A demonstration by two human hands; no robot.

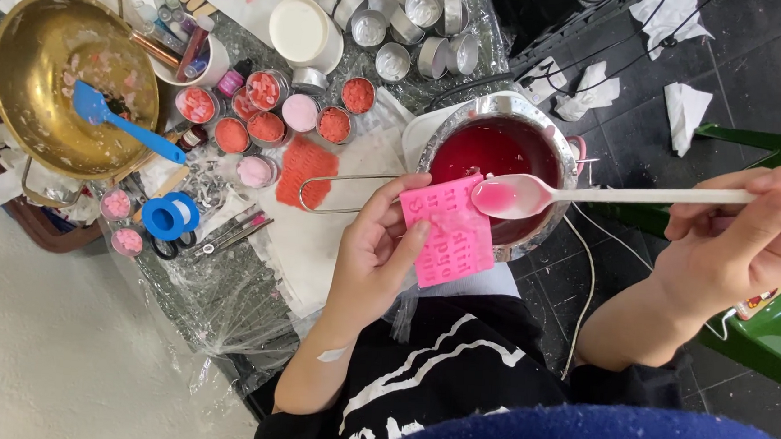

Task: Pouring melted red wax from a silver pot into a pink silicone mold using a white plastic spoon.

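My left hand (373, 255) holds a pink rectangular mould (448, 230) with raised letter shapes, tilted just in front of a metal pot (541, 120) of red liquid. My right hand (751, 237) grips the long handle of a white spoon (523, 197). The spoon's bowl carries pink liquid and hovers over the mould's upper right corner, above the pot's near rim. A thin wire handle (342, 194) sticks out from the pot to the left.
Several small tins (267, 90) of red and pink wax sit on the foil-covered table, with empty tins (394, 21) behind. A brass pan (56, 81) holds a blue spatula (125, 122). A blue tape roll (169, 217) and crumpled tissues (682, 111) lie about. A green chair (763, 333) stands right.
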